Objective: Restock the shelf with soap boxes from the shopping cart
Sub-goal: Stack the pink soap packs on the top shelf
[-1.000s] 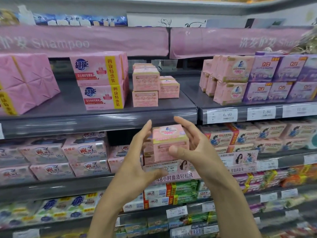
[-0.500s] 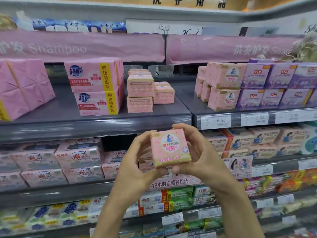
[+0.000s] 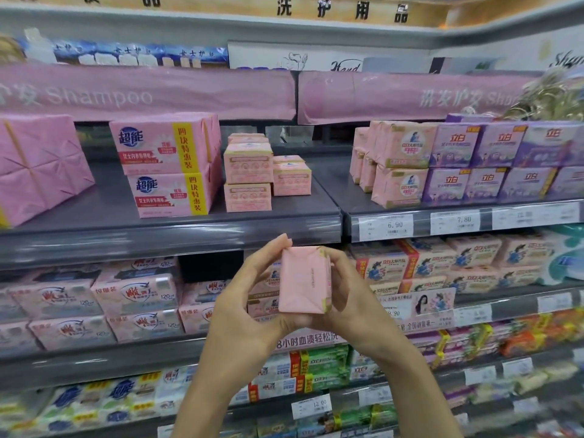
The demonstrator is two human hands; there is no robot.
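Observation:
A small pink soap box (image 3: pixel 304 280) is held up in front of the shelves, its folded plain end toward me. My left hand (image 3: pixel 249 306) grips its left side and bottom, and my right hand (image 3: pixel 350 298) wraps its right side. Above it, on the grey shelf (image 3: pixel 177 229), stands a short stack of matching pink soap boxes (image 3: pixel 248 177) with a lower stack (image 3: pixel 291 178) to its right. The shopping cart is out of view.
Large pink four-packs (image 3: pixel 167 165) stand left of the stacks. Pink and purple soap packs (image 3: pixel 458 162) fill the shelf to the right above price tags (image 3: pixel 386 226). Lower shelves are packed with soap bars. A pink banner (image 3: pixel 148 93) hangs above.
The box has been turned in my hands: its printed face pointed at me half a second ago, now its plain folded end does. The view has tilted up slightly.

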